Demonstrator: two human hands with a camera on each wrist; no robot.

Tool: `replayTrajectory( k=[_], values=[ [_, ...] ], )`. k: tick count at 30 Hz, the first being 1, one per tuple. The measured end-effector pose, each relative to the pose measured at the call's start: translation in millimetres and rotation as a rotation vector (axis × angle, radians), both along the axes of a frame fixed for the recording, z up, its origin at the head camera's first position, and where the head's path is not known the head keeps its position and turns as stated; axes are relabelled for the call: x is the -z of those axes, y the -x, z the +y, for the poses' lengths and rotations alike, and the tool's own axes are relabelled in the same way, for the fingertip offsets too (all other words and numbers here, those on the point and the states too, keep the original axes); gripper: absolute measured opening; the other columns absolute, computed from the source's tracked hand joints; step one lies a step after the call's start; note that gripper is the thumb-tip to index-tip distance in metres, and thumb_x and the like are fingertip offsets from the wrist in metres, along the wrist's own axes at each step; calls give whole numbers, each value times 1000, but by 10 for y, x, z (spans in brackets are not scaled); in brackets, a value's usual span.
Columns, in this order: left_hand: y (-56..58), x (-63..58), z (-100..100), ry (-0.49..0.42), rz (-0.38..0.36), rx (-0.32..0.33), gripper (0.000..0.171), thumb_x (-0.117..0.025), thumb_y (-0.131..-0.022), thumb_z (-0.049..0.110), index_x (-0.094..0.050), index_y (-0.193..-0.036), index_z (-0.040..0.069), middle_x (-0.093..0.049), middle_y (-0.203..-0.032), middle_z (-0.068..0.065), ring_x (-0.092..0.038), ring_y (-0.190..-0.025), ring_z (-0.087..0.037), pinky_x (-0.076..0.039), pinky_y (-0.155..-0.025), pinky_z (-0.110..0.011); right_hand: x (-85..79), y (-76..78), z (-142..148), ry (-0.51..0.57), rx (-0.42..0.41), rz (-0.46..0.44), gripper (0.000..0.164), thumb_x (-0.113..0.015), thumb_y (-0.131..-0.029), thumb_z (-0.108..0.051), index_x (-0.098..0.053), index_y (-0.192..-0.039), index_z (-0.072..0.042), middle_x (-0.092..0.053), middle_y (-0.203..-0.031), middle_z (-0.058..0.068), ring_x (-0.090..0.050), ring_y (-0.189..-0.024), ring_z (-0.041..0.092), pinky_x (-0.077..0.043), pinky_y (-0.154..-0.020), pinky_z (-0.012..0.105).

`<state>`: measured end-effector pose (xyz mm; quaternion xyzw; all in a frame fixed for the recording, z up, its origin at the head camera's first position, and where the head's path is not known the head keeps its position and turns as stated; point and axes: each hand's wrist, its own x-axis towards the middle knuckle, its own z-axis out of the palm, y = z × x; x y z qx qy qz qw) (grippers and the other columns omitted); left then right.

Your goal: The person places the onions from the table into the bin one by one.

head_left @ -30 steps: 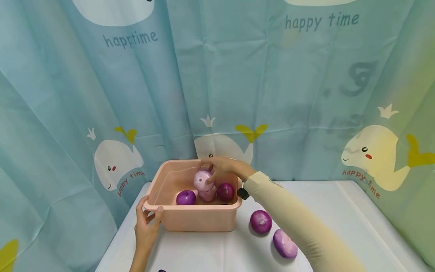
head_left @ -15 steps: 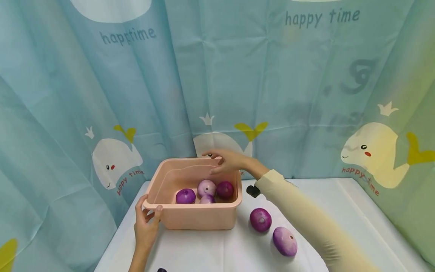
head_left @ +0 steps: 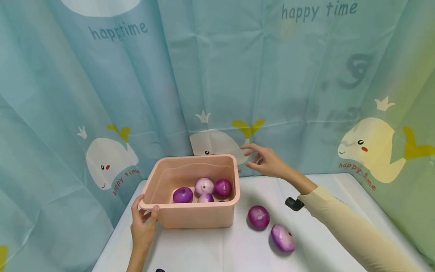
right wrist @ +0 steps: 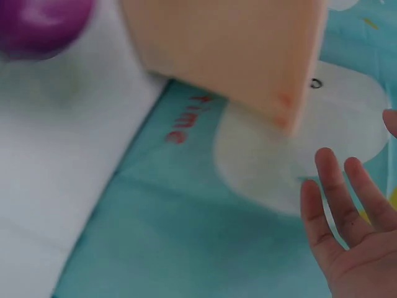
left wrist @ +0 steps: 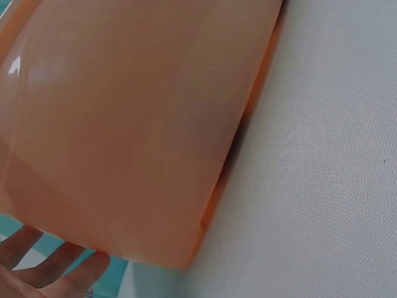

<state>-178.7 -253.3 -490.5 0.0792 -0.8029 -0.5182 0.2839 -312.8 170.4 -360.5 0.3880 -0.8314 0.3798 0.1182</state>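
Observation:
A peach plastic tub [head_left: 195,217] stands on the white table with several purple onions inside, among them a pale onion [head_left: 204,186], a dark onion [head_left: 222,187] and a violet onion [head_left: 182,195]. My left hand [head_left: 142,228] grips the tub's near-left corner, thumb over the front rim; in the left wrist view its fingers [left wrist: 87,273] lie against the tub's side. Just beyond the tub's right rim, my right hand [head_left: 266,161] hovers in the air with relaxed, spread fingers and holds nothing. Two onions lie on the table right of the tub: a dark red onion [head_left: 258,217] and a two-toned onion [head_left: 283,238].
A blue curtain [head_left: 299,75] with whale prints hangs behind and beside the table [head_left: 190,249]. The right forearm's sleeve [head_left: 353,226] stretches over the table's right side. A small black device [head_left: 294,204] shows at the right wrist.
My right hand let go of the pale onion inside the tub, rose, and moved right, out past the rim. The left hand stays on the tub's corner. The head view shifted slightly.

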Motion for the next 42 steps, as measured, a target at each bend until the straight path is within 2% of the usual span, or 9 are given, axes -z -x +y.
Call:
replayTrajectory(
  k=[4,6,12,16,23,27,32,36,42],
  values=[
    [-7,-25,-13,-1,-4,1,64,-65,-102,24,-33,-157,21,-41,-158,-16,-56,-117,-15,-45,-82,-3,139,-123,217,-55,-3,-58,53,-77,-93,-13,-57,-141,-18,-72,-114,9,-72,-76,12,-62,-72,32],
    [-5,-35,-14,-1,-4,2,64,-65,-102,25,-33,-157,22,-41,-158,-15,-56,-120,-17,-44,-83,-2,217,-173,294,-80,-3,-76,52,-77,-93,-13,-57,-140,-18,-72,-114,8,-72,-77,11,-61,-72,31],
    [1,-25,-9,9,34,7,64,-66,-101,20,-35,-156,21,-45,-154,-16,-53,-107,8,-47,-81,-5,431,-272,433,-120,-79,-152,49,-76,-94,-16,-57,-139,-17,-71,-117,12,-73,-83,15,-62,-73,34],
    [-2,-12,-6,18,27,5,63,-65,-101,21,-35,-157,22,-45,-154,-16,-53,-107,7,-47,-80,-5,541,-320,476,-166,-114,-242,49,-76,-95,-23,-56,-141,-20,-66,-125,10,-71,-94,20,-61,-78,36],
    [-9,-19,2,3,-4,14,64,-64,-102,25,-32,-158,22,-41,-157,-17,-58,-118,-26,-46,-80,-4,687,-388,488,-308,-217,-400,57,-78,-93,-22,-53,-144,-22,-58,-138,2,-58,-123,27,-56,-94,48],
    [-9,-28,0,-2,-11,22,65,-63,-103,26,-30,-158,22,-39,-158,-18,-57,-123,-39,-44,-81,-2,735,-403,466,-353,-267,-486,59,-79,-91,-19,-52,-144,-20,-56,-141,4,-55,-126,36,-56,-94,50],
    [-15,-28,0,-3,-22,19,65,-64,-103,28,-30,-158,23,-38,-159,-17,-57,-123,-34,-42,-81,-1,762,-398,421,-391,-310,-552,56,-79,-90,-12,-55,-140,-22,-56,-138,17,-67,-108,31,-57,-90,40],
    [-30,-36,5,0,-13,21,64,-64,-102,24,-31,-158,23,-41,-157,-18,-57,-118,-30,-45,-81,-3,783,-387,398,-403,-325,-595,53,-78,-89,-7,-58,-136,-20,-58,-131,15,-71,-95,22,-57,-88,32],
    [-32,-50,6,7,-10,22,66,-65,-102,23,-30,-158,23,-41,-157,-17,-57,-120,-25,-43,-83,-2,849,-365,368,-403,-396,-543,50,-77,-87,1,-60,-132,-14,-62,-130,7,-62,-116,24,-58,-86,34]
  ],
)
